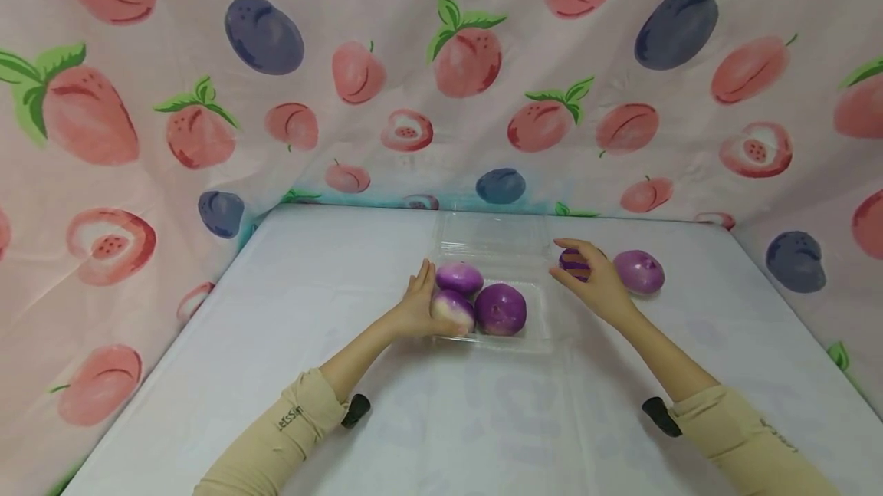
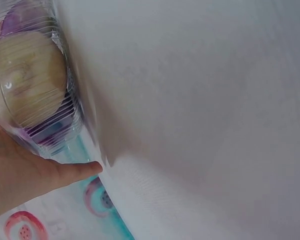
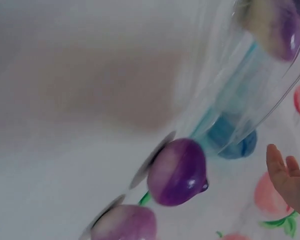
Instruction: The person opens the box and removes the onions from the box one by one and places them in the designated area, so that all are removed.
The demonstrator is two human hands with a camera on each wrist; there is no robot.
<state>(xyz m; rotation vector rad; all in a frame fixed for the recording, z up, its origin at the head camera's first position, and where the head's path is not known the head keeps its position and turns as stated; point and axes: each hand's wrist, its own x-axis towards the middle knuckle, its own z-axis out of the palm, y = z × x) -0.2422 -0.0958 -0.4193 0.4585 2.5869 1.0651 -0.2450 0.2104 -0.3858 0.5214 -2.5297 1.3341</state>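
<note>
My left hand (image 1: 415, 312), fingers spread straight, rests against the clear container (image 1: 539, 316) just to its right, where three purple onions (image 1: 501, 310) sit. My right hand (image 1: 602, 285), loosely curved and empty, hovers near a loose onion (image 3: 177, 172), with a paler onion (image 1: 640, 272) further right on the white worktop (image 1: 331, 266).

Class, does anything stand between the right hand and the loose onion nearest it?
Nothing visible: an open gap shows between the right hand and the onion in the right wrist view. The other loose onion and the box lie on either side.
</note>
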